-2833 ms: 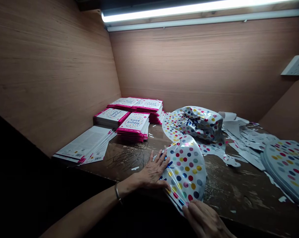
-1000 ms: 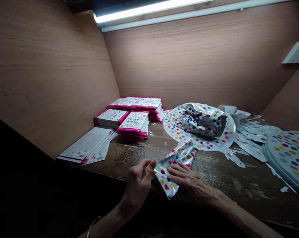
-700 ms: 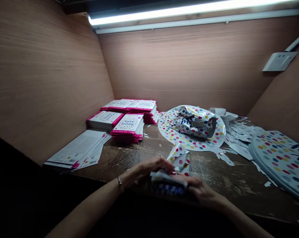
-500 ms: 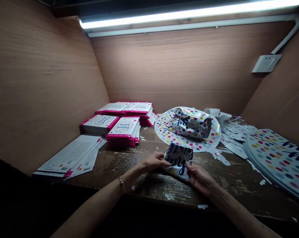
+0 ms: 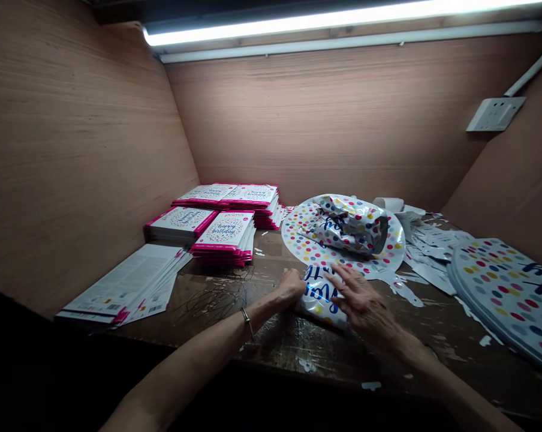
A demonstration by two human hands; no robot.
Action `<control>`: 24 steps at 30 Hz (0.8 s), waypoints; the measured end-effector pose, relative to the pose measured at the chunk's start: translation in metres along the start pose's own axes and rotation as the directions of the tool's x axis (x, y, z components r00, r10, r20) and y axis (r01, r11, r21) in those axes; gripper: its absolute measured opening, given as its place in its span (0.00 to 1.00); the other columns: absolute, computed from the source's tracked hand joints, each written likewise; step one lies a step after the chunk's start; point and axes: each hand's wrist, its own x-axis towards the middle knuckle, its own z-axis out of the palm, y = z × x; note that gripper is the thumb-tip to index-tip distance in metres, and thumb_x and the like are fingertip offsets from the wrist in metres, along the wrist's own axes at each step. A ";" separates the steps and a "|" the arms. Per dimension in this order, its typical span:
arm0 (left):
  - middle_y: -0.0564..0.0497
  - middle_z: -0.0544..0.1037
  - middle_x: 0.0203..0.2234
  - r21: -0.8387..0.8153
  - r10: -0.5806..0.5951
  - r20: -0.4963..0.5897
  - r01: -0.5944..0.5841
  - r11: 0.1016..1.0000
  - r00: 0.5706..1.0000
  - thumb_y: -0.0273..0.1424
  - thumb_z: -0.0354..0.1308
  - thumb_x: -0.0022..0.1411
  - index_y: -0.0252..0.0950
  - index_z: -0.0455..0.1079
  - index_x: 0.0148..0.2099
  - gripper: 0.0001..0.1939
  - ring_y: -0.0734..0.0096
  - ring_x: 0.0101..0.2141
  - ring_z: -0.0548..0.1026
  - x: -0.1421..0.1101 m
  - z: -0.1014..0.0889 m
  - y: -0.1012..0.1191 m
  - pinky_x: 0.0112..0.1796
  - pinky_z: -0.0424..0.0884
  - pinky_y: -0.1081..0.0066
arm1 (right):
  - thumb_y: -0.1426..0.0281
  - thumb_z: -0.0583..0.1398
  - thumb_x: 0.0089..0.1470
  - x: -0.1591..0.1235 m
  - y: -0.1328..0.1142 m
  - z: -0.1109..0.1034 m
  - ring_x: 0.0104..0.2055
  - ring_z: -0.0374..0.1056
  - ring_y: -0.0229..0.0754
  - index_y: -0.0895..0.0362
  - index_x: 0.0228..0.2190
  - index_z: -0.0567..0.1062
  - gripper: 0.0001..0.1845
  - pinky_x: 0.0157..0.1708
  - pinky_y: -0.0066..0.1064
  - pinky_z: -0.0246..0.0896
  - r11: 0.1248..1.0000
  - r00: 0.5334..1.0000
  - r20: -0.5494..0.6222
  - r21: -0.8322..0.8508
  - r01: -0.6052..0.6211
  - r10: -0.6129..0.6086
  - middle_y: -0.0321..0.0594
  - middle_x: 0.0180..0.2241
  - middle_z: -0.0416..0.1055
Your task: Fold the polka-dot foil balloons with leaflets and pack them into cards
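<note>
A folded foil balloon (image 5: 319, 308) with dark blue lettering and colored dots lies on the worn brown table near its front edge. My left hand (image 5: 291, 288) is closed at the balloon's left edge, its fingertips partly hidden. Over the right side of the balloon, my right hand (image 5: 361, 300) lies with fingers spread, touching the foil. Just behind is a flat dotted foil balloon (image 5: 298, 240), and on top of it sits a crumpled dotted foil balloon (image 5: 354, 223).
Stacked pink-edged "happy birthday" packets (image 5: 226, 233) stand at the back left, with fanned-out cards (image 5: 118, 282) before them. Thin dark strands (image 5: 217, 300) lie beside my left forearm. To the right are white scraps (image 5: 442, 245) and a pile of flat dotted balloons (image 5: 500, 294).
The folded balloon has come down from a tilted hold to lie flatter on the table. My right hand has let go of its edge and spread over its top.
</note>
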 end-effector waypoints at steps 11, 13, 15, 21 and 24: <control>0.34 0.45 0.62 0.373 0.541 0.301 -0.619 0.691 0.785 0.52 0.43 0.60 0.25 0.41 0.64 0.42 0.51 0.62 0.39 -0.014 0.021 -0.005 0.56 0.33 0.44 | 0.58 0.46 0.59 0.009 0.023 0.051 0.64 0.36 0.50 0.59 0.60 0.52 0.31 0.59 0.50 0.36 0.966 0.935 0.337 -0.188 0.179 -0.108 0.50 0.62 0.43; 0.34 0.42 0.63 0.373 0.505 0.368 -0.622 0.689 0.780 0.54 0.39 0.60 0.25 0.37 0.65 0.44 0.52 0.62 0.36 0.000 0.023 -0.012 0.55 0.31 0.43 | 0.58 0.45 0.60 0.012 0.025 0.050 0.63 0.37 0.50 0.58 0.60 0.52 0.30 0.59 0.51 0.36 0.966 0.937 0.336 -0.194 0.169 -0.097 0.50 0.62 0.44; 0.34 0.40 0.63 0.369 0.498 0.375 -0.619 0.694 0.782 0.55 0.39 0.60 0.26 0.36 0.65 0.45 0.53 0.62 0.36 0.009 0.021 -0.015 0.55 0.32 0.43 | 0.57 0.45 0.60 0.015 0.023 0.046 0.63 0.39 0.51 0.58 0.60 0.53 0.30 0.59 0.51 0.37 0.965 0.937 0.341 -0.207 0.159 -0.081 0.50 0.61 0.45; 0.30 0.42 0.62 0.390 0.636 0.346 -0.722 0.571 0.690 0.58 0.49 0.52 0.25 0.36 0.65 0.53 0.43 0.61 0.37 -0.061 0.008 -0.018 0.54 0.37 0.38 | 0.59 0.49 0.59 -0.022 -0.010 0.049 0.62 0.43 0.55 0.50 0.58 0.57 0.26 0.56 0.55 0.42 0.947 0.955 0.248 -0.234 0.222 -0.162 0.45 0.60 0.50; 0.32 0.48 0.61 0.517 0.791 0.270 -0.776 0.362 0.549 0.51 0.49 0.57 0.24 0.43 0.64 0.44 0.46 0.62 0.40 -0.126 0.020 -0.037 0.56 0.42 0.44 | 0.59 0.52 0.54 -0.065 -0.030 0.074 0.60 0.48 0.60 0.51 0.59 0.55 0.32 0.52 0.60 0.49 0.942 0.975 0.058 -0.249 0.223 -0.216 0.49 0.59 0.51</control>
